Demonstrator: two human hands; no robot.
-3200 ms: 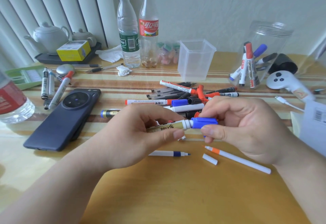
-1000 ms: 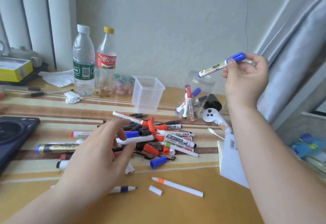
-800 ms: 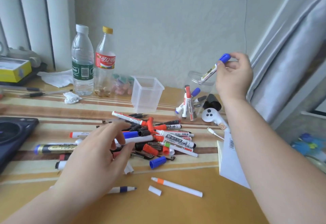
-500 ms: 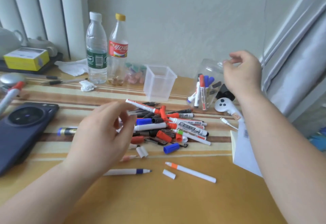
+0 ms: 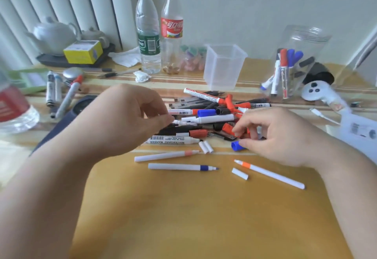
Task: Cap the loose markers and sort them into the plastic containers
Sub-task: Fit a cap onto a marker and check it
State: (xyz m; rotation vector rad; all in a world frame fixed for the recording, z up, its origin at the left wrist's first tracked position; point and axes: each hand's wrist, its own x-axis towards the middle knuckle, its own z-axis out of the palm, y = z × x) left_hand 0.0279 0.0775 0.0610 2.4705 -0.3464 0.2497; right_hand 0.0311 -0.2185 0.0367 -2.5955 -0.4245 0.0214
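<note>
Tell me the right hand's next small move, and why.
Probably pinch the loose blue cap with the right hand: the cap lies at the near edge of the pile, right beside that hand, which seems to hold nothing. The left hand is over the same pile.

The left forearm (image 5: 51,177) runs from the near left up to the left hand (image 5: 130,120). This hand shows its back, its fingers (image 5: 161,113) curled, with forefinger and thumb tips close together at its right side. The right forearm (image 5: 350,187) enters from the near right. The right hand (image 5: 285,136) is palm down, fingers bent and spread, pointing left, the thumb nearest. The hands are near each other but apart. Whether either grips anything cannot be told.
</note>
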